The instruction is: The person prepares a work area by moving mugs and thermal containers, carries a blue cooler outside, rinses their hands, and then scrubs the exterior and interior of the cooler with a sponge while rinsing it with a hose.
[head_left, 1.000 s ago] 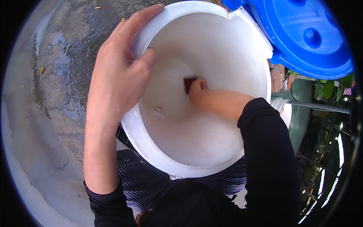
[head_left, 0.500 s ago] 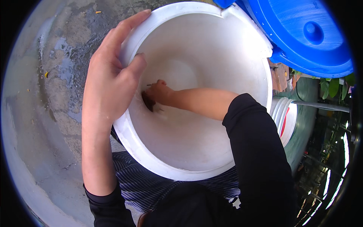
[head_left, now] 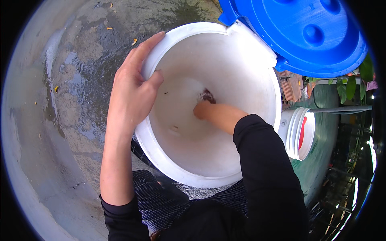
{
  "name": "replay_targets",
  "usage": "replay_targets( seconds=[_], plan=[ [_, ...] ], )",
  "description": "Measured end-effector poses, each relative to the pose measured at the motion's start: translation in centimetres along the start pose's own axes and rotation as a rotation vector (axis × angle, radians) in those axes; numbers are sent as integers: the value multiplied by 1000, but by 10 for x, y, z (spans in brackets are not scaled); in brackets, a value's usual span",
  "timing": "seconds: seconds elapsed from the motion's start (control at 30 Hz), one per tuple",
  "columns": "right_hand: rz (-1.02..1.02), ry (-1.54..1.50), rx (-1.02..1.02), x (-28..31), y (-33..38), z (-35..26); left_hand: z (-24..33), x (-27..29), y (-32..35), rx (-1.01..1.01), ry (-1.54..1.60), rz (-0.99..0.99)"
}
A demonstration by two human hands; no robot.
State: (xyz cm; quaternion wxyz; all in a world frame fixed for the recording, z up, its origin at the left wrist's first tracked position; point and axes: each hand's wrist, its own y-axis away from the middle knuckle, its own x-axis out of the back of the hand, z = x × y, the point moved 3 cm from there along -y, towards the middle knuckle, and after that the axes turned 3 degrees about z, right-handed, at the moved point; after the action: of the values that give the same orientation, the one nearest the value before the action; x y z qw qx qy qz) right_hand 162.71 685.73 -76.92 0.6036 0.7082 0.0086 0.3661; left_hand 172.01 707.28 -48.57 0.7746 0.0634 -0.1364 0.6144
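A deep white bin [head_left: 183, 176] stands in front of me, its open mouth facing up toward me. My left hand [head_left: 134, 84] grips its left rim, thumb inside and fingers over the outer edge. Down inside, near the bottom, my right hand [head_left: 203, 110] presses a dark brown pad-like thing [head_left: 207, 95] against the inner surface. The right fingers are mostly hidden and the thing's exact kind is unclear. Small dark bits lie in shallow cloudy water at the bottom. A blue lid [head_left: 321, 44] hangs open from the bin's far right rim.
Wet grey concrete [head_left: 80, 120] with small yellow leaves spreads on the left. Right of the bin lies a white bucket [head_left: 295, 132] with something red inside. Beyond it are bricks [head_left: 291, 86], a metal pole [head_left: 341, 109] and green plants [head_left: 350, 88].
My right hand has moved the brown thing from the bin's left inner side rightward toward the far middle. The bin sits slightly lower in view; my left hand keeps its hold.
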Motion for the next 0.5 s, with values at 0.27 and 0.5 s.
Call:
replay_targets(
  seconds=[0.27,0.5],
  plan=[
    [-451,-559,202,64,13,-72,2,2,0,7,-8,1],
    [493,-2002,149,194,96,-37,-2,4,4,-40,-86,64]
  ],
)
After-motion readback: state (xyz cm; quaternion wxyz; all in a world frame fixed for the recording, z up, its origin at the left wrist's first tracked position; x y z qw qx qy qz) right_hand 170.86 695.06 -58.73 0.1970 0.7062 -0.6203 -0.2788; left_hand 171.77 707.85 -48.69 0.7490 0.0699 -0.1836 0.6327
